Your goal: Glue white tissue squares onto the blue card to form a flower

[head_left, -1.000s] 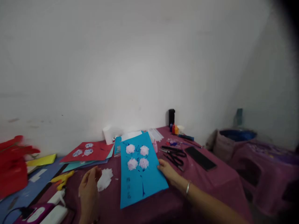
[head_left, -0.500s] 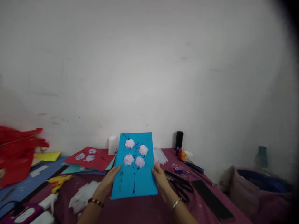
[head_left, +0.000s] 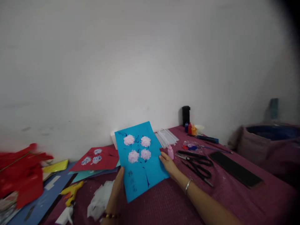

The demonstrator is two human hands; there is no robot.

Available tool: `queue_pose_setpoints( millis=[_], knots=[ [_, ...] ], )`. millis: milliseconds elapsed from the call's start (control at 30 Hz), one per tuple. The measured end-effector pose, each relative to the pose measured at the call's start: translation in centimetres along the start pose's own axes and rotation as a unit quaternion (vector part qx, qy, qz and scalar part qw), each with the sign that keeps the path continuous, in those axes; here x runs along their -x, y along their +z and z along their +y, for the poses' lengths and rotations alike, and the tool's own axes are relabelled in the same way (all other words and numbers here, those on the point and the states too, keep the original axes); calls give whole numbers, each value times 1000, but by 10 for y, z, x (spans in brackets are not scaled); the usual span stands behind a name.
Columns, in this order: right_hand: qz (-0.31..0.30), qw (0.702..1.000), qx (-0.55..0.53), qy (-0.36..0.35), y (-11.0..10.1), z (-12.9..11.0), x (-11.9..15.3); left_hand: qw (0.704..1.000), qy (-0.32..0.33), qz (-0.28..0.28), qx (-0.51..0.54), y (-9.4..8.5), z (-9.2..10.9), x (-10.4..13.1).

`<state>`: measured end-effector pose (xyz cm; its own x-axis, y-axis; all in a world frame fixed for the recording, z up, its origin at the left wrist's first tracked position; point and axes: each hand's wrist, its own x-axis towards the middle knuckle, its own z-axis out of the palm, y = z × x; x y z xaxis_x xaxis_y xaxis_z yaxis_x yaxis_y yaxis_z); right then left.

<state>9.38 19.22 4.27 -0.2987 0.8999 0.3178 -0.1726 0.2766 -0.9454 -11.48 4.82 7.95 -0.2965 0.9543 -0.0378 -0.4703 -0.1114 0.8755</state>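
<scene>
A blue sheet of paper (head_left: 154, 168) with several pale pink flowers, dark blue strokes and some written characters is held up above the table, tilted. My right hand (head_left: 167, 162) grips its right edge, thumb on the front and the other fingers mostly hidden behind. At the lower left edge is my left hand (head_left: 118, 181), thumb side toward me, its fingers hidden by the sheet. Just right of the sheet stands a small pink bottle (head_left: 171, 152). Scissors (head_left: 197, 161) lie near my right wrist, and crumpled white tissue (head_left: 99, 200) is beside my left hand.
A red sheet with flowers (head_left: 105, 159) lies on other papers at left, near a yellow glue gun (head_left: 72, 190) and red cloth (head_left: 21, 175). Paint bottles (head_left: 189, 128), a black cylinder (head_left: 186, 115), white strips (head_left: 167, 137) and a black slab (head_left: 235, 168) are on the right.
The blue sheet has turned anticlockwise in view, its right side now higher. The camera view has tilted too, and the pink bottle has come into clearer sight. Both hands stay at the sheet.
</scene>
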Motion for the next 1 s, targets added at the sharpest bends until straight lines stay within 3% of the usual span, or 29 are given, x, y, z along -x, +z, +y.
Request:
queue_pose_setpoints(
  millis=[100, 267, 433, 567, 700, 800, 1000],
  knots=[
    [19, 1000, 8, 24, -1, 11, 2, 999, -24, 8, 34, 1, -3, 1],
    [11, 999, 27, 43, -5, 17, 4, 996, -6, 39, 83, 5, -5, 0],
    [-4, 999, 44, 27, -10, 9, 3, 989, -2, -19, 144, 8, -6, -1],
    [-2, 998, 56, 8, -10, 10, 2, 992, 0, 4, 125, 9, -10, -2],
    [24, 998, 65, -1, -6, 15, 6, 993, -39, 57, 90, 8, -16, -5],
    [38, 997, 65, -3, -2, 15, 9, 993, -63, 64, 82, 5, -21, -8],
    [38, 998, 48, -11, 4, 12, 11, 994, -1, 67, 90, 2, -25, -7]
  ],
)
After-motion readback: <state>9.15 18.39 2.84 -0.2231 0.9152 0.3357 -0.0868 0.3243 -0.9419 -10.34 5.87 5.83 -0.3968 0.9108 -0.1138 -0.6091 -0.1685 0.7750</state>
